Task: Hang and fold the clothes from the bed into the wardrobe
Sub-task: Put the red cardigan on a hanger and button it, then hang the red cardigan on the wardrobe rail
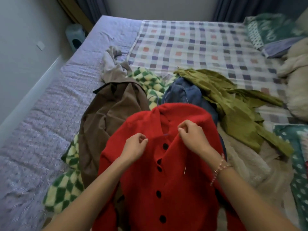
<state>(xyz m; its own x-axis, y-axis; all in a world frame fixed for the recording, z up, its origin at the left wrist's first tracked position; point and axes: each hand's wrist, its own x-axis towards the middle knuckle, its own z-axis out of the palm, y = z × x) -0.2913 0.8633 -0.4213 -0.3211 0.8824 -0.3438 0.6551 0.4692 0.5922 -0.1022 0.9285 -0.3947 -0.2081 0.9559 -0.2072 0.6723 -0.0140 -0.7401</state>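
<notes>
A: How are the 2 hands held?

B: Both forearms reach forward from the near edge. The left hand [135,145] has its fingers curled and pinches the left front edge of the red knitted cardigan with black buttons [150,180]. The right hand [193,137] grips a fold beside the neckline.

A: And where is this cardigan?

B: Under both hands, front side up, on the bed with the lilac patterned sheet [41,130]. A brown coat [106,117] lies just left of it.

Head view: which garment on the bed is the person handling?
The red buttoned cardigan: left hand and right hand pinch its front. The brown coat, green-checked fleece, blue garment and olive shirt lie untouched.
</notes>
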